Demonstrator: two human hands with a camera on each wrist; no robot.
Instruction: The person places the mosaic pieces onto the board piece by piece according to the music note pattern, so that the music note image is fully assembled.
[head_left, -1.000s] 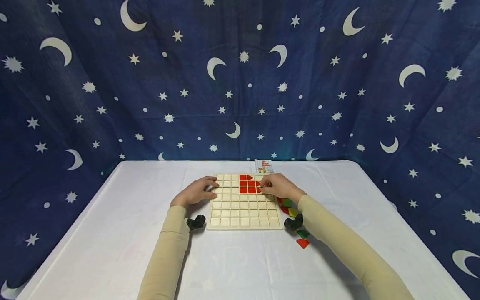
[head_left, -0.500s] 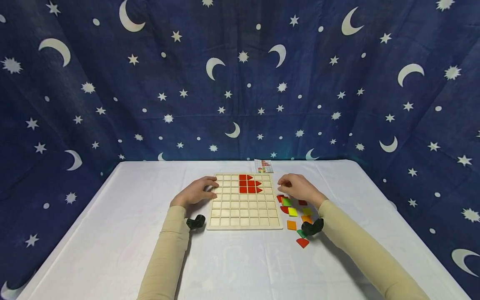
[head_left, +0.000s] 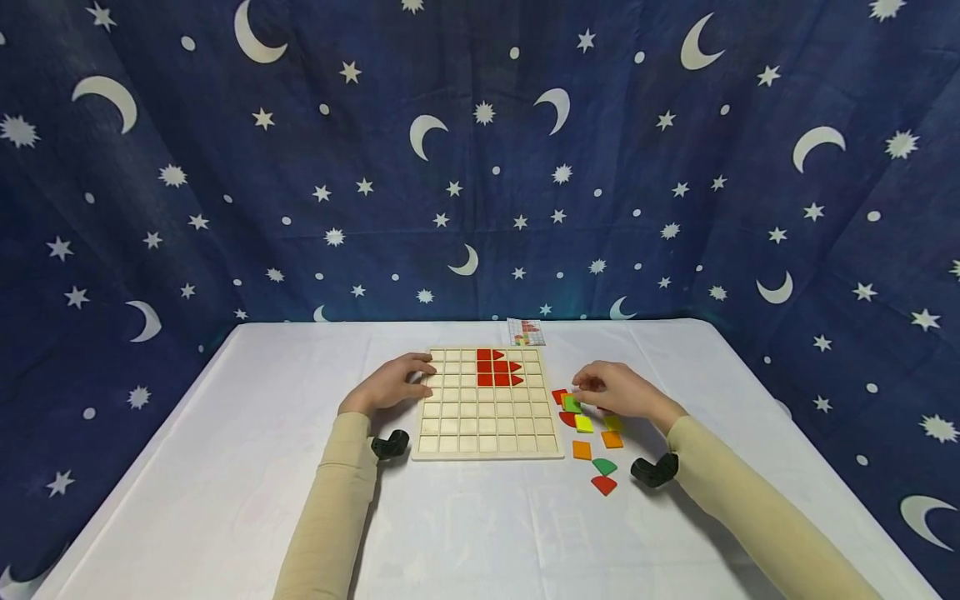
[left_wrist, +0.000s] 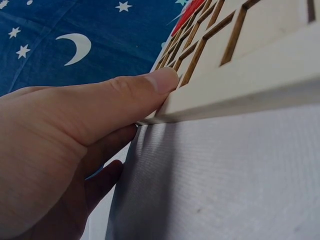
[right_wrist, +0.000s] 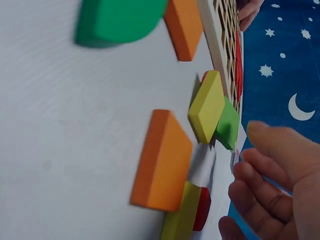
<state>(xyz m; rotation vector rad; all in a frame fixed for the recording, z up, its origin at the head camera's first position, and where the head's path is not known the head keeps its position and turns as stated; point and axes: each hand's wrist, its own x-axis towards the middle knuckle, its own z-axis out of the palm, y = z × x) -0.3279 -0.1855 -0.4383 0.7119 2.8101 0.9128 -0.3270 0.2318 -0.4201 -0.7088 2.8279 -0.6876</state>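
A wooden grid board [head_left: 468,426] lies on the table, with several red squares and triangles [head_left: 493,380] set in its upper middle cells. My left hand [head_left: 386,385] rests at the board's left edge; in the left wrist view its thumb [left_wrist: 162,80] lies on the rim. Right of the board, my right hand [head_left: 624,390] is over loose pieces, fingers loosely bent, with nothing seen between them. Nearest its fingertips is a light green square [head_left: 572,405]. A yellow square [right_wrist: 207,107] and an orange square [right_wrist: 165,160] show large in the right wrist view.
Nearer the front lie another orange square [head_left: 582,450], a green quarter circle [head_left: 604,467] and a red quarter circle [head_left: 603,485]. A printed pattern card [head_left: 527,332] sits behind the board. A blue star-and-moon curtain [head_left: 360,250] hangs behind the white table [head_left: 300,375].
My right hand has let go of a red triangle, leaving it in the grid, and moved right and a little toward me, over the loose pieces. The left hand stays at the board's edge.
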